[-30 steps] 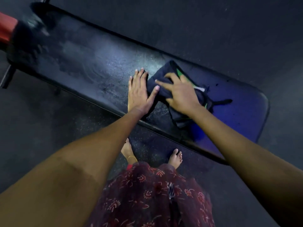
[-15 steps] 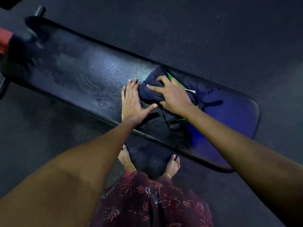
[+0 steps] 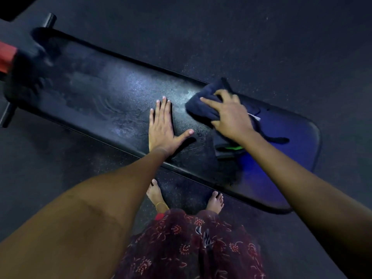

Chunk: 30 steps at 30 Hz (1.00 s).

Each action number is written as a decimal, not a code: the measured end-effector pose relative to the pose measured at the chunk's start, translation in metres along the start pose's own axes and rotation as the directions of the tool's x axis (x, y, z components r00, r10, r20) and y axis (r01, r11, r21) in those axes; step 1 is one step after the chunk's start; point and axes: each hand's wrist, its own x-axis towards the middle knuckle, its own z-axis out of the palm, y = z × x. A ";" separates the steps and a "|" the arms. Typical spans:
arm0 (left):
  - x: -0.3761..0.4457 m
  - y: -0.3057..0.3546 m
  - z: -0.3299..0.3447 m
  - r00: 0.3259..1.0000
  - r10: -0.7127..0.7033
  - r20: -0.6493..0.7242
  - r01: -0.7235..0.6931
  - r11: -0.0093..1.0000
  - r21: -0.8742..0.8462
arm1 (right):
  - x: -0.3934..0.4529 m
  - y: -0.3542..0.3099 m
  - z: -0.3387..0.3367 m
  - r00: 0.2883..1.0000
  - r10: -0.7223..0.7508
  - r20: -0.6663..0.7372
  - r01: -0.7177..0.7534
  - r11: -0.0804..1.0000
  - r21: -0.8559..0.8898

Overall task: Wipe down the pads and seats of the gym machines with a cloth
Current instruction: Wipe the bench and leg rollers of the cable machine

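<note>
Long black bench pad (image 3: 112,97) runs diagonally across dark floor (image 3: 261,37). Left hand (image 3: 162,127) lies flat on pad, fingers straight and together, thumb splayed wide, holding nothing. Right hand (image 3: 231,115) presses down on dark blue cloth (image 3: 201,109), fingers spread over bunched fabric; cloth sits on pad's right half, just right of left hand, not touching it. Red and black part (image 3: 8,57) at pad's far left end. Bare feet (image 3: 215,202) below bench, patterned maroon skirt (image 3: 191,248).

One bench pad (image 3: 120,101); one cloth (image 3: 203,109); two hands: left hand (image 3: 161,127), right hand (image 3: 231,115); two bare feet.
</note>
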 end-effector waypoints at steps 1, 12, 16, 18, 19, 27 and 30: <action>0.000 -0.001 0.000 1.000 0.009 0.011 -0.010 1.000 0.024 | -0.002 0.010 -0.005 0.995 0.096 -0.019 -0.096 0.995 0.024; 0.002 -0.002 0.001 0.999 0.013 0.035 -0.017 0.994 0.112 | -0.023 -0.021 0.013 1.000 -0.002 0.013 0.002 0.999 0.045; -0.001 -0.001 0.000 0.999 0.003 0.040 -0.008 0.992 0.126 | -0.049 0.020 0.004 0.982 0.173 -0.071 -0.167 0.982 0.083; -0.001 0.001 0.000 0.999 0.008 0.037 -0.012 0.994 0.110 | -0.027 0.031 -0.006 0.944 0.321 -0.080 -0.309 0.942 0.128; 0.000 0.001 0.000 1.000 0.009 0.027 -0.012 0.995 0.103 | -0.014 0.030 -0.009 0.929 0.359 -0.087 -0.345 0.928 0.142; 0.000 0.000 0.000 1.000 0.006 -0.001 -0.006 0.997 0.076 | -0.076 0.026 0.016 0.996 -0.019 -0.092 0.026 0.997 0.074; -0.003 0.000 -0.002 1.000 0.015 0.001 -0.015 0.997 0.079 | -0.083 0.053 0.005 0.948 0.255 -0.189 -0.238 0.965 0.108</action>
